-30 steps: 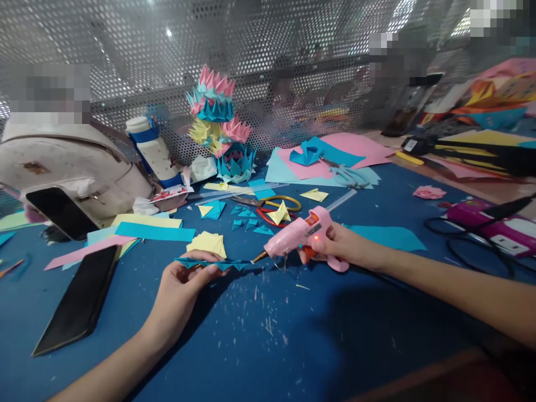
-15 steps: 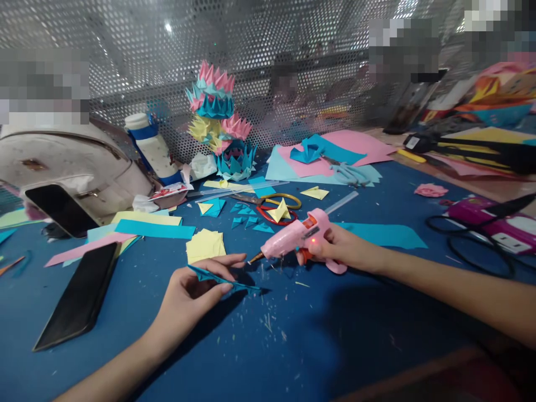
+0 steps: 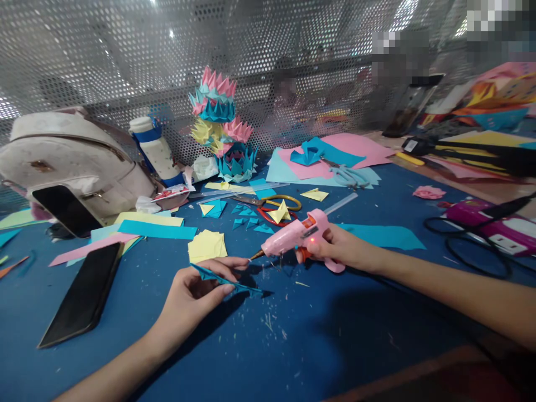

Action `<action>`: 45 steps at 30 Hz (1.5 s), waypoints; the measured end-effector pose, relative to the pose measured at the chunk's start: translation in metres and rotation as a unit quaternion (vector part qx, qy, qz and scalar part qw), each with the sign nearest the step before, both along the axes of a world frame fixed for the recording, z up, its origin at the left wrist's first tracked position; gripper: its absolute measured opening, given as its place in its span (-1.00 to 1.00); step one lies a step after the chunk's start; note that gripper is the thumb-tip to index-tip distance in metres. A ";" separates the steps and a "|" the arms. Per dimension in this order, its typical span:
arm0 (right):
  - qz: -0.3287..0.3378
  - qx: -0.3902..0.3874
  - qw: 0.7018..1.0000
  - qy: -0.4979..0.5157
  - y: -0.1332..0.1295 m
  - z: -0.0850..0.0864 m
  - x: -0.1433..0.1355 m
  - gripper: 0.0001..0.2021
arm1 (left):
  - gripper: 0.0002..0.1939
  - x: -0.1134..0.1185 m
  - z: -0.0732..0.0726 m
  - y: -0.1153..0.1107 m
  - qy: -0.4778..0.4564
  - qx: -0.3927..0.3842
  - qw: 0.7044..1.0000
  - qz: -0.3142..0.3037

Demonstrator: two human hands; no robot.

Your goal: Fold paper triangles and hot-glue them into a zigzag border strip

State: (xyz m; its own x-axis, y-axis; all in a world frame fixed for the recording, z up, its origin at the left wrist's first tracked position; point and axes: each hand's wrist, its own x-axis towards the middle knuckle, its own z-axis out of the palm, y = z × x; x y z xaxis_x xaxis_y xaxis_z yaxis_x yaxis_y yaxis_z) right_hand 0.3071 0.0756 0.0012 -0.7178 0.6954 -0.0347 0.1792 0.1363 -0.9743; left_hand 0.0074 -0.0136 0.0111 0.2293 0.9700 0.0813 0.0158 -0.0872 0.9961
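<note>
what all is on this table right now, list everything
table: 1, blue, under everything
paper strip: 1, teal, folded, in left hand
glue gun: 1, pink, in right hand, nozzle toward the strip
yellow squares: small stack, beyond left hand
scissors: 1, yellow and red handles, centre
teal triangles: several, by the scissors
paper flowers: stacked, pink, teal, yellow, at the mesh wall
bottle: 1, white and blue, left of flowers
bag: 1, white, far left
phones: 2, black, one flat on the table, one against the bag
paper sheets: pink and teal, back centre
left hand: pinching the strip
right hand: gripping the gun
</note>
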 end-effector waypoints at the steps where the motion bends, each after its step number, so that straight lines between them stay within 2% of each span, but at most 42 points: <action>1: -0.001 0.000 1.000 0.002 0.000 0.000 0.000 -0.41 | -0.96 0.000 0.001 0.000 0.001 0.000 1.000 0.002; 10: -0.010 0.018 1.000 -0.012 0.001 0.001 0.000 -0.44 | -0.96 0.001 0.001 0.000 0.004 0.015 1.000 0.012; 15: -0.008 0.061 0.995 -0.082 0.001 0.015 0.004 -0.49 | -0.96 -0.002 -0.001 0.000 -0.010 0.026 1.000 -0.009; 18: 0.011 0.137 0.981 -0.135 -0.001 0.026 0.006 -0.59 | -0.96 -0.003 -0.004 -0.001 -0.025 0.029 0.999 -0.038; 21: 0.020 0.196 0.967 -0.161 -0.002 0.028 0.009 -0.62 | -0.91 -0.004 -0.006 -0.003 -0.045 0.019 0.994 -0.095; 24: 0.041 0.210 0.959 -0.185 0.000 0.022 0.013 -0.65 | -0.93 -0.005 -0.006 -0.005 -0.052 0.009 0.986 -0.159; 26: 0.062 0.201 0.960 -0.184 0.001 0.020 0.015 -0.66 | -0.94 -0.005 -0.006 -0.006 -0.049 0.004 0.983 -0.175; 39: 0.150 0.226 0.954 -0.129 0.005 0.028 0.008 -0.65 | -0.96 -0.005 -0.004 -0.007 -0.050 -0.009 0.983 -0.177; 45: 0.191 0.257 0.939 -0.126 0.006 0.034 0.008 -0.67 | -0.94 -0.006 -0.004 -0.007 -0.049 -0.011 0.983 -0.176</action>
